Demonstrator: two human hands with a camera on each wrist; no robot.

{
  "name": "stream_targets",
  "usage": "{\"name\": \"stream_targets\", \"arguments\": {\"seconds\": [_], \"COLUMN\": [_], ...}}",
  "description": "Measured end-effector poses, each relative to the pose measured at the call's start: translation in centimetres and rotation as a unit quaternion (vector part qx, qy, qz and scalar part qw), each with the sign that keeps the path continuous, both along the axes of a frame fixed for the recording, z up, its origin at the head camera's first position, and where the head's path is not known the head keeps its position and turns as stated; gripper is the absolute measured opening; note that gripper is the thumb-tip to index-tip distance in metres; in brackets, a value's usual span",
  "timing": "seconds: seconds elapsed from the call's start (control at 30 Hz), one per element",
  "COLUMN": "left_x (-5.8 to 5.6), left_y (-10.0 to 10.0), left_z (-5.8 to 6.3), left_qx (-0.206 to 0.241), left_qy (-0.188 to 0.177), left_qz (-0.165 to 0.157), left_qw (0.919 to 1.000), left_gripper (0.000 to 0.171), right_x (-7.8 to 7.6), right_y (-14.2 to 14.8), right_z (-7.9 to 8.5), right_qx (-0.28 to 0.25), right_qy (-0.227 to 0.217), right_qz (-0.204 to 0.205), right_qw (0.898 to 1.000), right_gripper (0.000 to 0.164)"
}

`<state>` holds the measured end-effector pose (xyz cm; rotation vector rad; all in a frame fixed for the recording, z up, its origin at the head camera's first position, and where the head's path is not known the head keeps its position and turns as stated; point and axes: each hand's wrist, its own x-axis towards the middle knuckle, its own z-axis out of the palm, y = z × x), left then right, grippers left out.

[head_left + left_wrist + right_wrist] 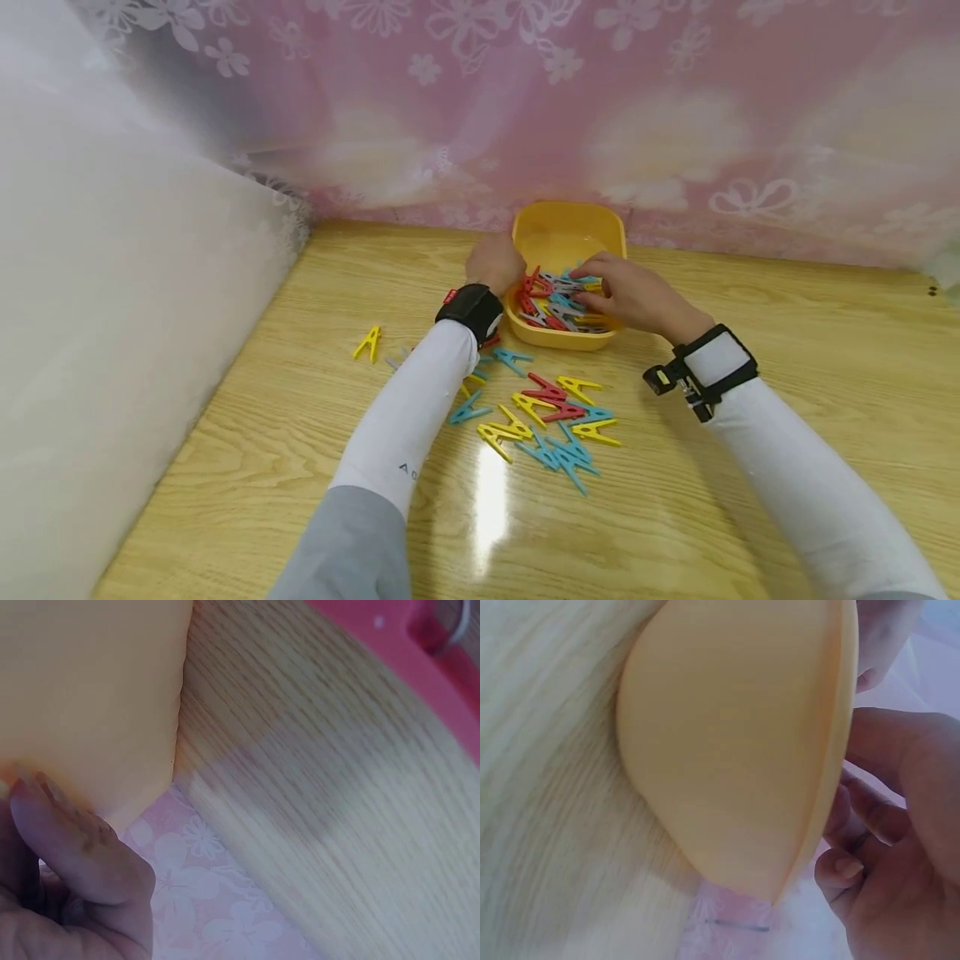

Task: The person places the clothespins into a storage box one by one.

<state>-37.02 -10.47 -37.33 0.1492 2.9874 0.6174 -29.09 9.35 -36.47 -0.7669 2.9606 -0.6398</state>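
Left hand (497, 262) grips yellow plastic basin (566, 218) at nine o'clock; right hand (643, 296), part-open, gripping nothing visible, could spill multicoloured plastic clothespins (542, 287) by snagging.

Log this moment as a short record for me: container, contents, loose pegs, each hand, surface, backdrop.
container: yellow tub, on the table
contents: red, blue, grey and yellow pegs, heaped toward the near end
loose pegs: a mixed scatter in front of the tub; one yellow peg apart at the left
left hand: grips the tub's left side
right hand: over the tub's right rim, thumb and fingers apart; contact with pegs unclear
surface: wood-grain table
backdrop: pink floral cloth
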Motion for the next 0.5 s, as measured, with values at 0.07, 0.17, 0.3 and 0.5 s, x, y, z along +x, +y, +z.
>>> {"name": "stream_targets", "arguments": {"seconds": [0.07, 0.17, 0.3, 0.5], "left_x": [0.0, -0.1, -0.2, -0.1], "left_y": [0.0, 0.0, 0.0, 0.0], "left_z": [-0.1, -0.2, -0.2, 0.1], "left_qx": [0.002, 0.002, -0.002, -0.005], "left_qy": [-0.002, -0.004, -0.007, -0.014], "left_qz": [-0.002, -0.005, -0.004, -0.006], "left_qw": [1.0000, 1.0000, 1.0000, 0.9999], "left_gripper": [0.022, 0.022, 0.023, 0.023], "right_x": [0.4, 1.2, 2.6, 5.5], "right_y": [0.2, 0.5, 0.8, 1.9], "right_z": [-0.1, -0.3, -0.2, 0.1], "right_qx": [-0.006, -0.018, -0.040, -0.058], "right_qy": [0.005, 0.014, 0.029, 0.060], "right_qz": [0.000, -0.002, -0.007, -0.019], "right_qw": [1.000, 1.000, 0.999, 0.996], "right_gripper": [0.030, 0.029, 0.028, 0.025]}}
